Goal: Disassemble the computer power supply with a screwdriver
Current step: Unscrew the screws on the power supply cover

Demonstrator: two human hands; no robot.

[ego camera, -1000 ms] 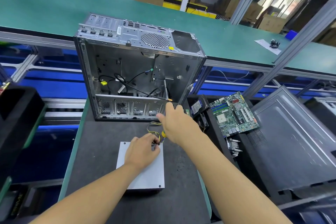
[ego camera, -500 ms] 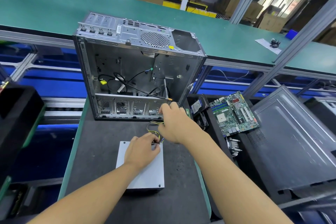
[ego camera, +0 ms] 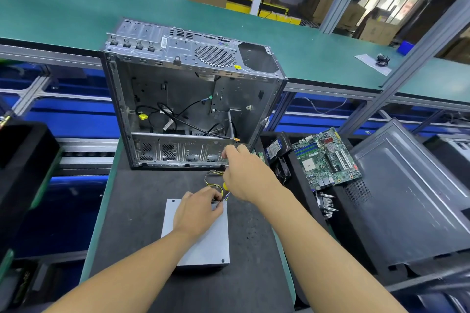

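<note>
The power supply (ego camera: 201,244), a plain grey metal box, lies flat on the dark tabletop (ego camera: 137,211) in the lower middle of the frame, with small screws showing at its corners. My left grip (ego camera: 197,211) rests on the upper half of the box. Its fingers are curled at the upper right corner and pinch the wires (ego camera: 212,180) where they leave the casing. Those wires, yellow and black, loop up from that corner toward the middle of the frame.

My right grip (ego camera: 244,175) sits just above and to the right of the left one, over the wire loop. It is closed round the screwdriver (ego camera: 225,185), though only a bit of yellow handle shows under the palm. I cannot see the tip. The knuckles reach the lower right edge of the computer case (ego camera: 193,99).

That case stands upright in the centre of the frame, its side open toward me, with loose black cables inside. At the right of the frame a green circuit board (ego camera: 325,157) leans on a black bin, and a hard drive (ego camera: 274,147) is just to its left. A dark metal side panel (ego camera: 407,185) is further right. A green conveyor belt (ego camera: 76,7) runs across the top of the frame behind the case
</note>
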